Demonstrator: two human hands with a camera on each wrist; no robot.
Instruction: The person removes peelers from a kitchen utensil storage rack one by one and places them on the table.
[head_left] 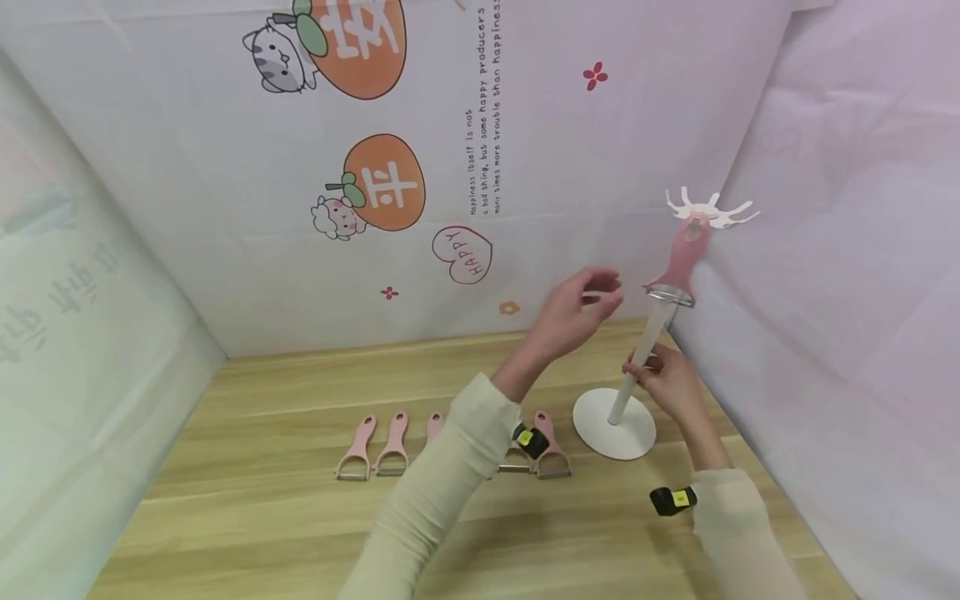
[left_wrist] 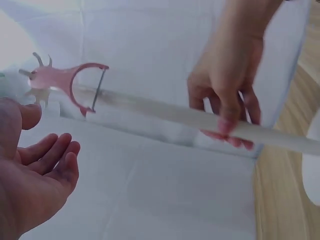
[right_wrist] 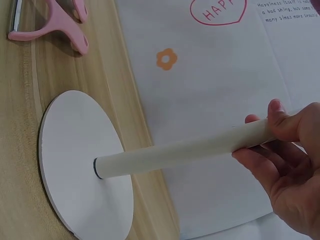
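Observation:
A white stand with a round base (head_left: pixel 600 429) and a tall pole (head_left: pixel 651 333) rises at the right of the table, topped by a ring of white hooks (head_left: pixel 731 218). One pink peeler (head_left: pixel 684 250) hangs from a hook by the hole in its handle, blade end down against the pole. My right hand (head_left: pixel 670 385) grips the pole low down, thumb and fingers around it in the right wrist view. Left of the hanging peeler, my left hand (head_left: pixel 576 310) is raised in the air, its fingers loosely bent and holding nothing in the left wrist view.
Several pink peelers lie in a row on the wooden table, among them a leftmost peeler (head_left: pixel 358 446) and a rightmost peeler (head_left: pixel 551 442); my left forearm covers part of the row. Printed white sheeting (head_left: pixel 555 167) encloses the table at the back and both sides.

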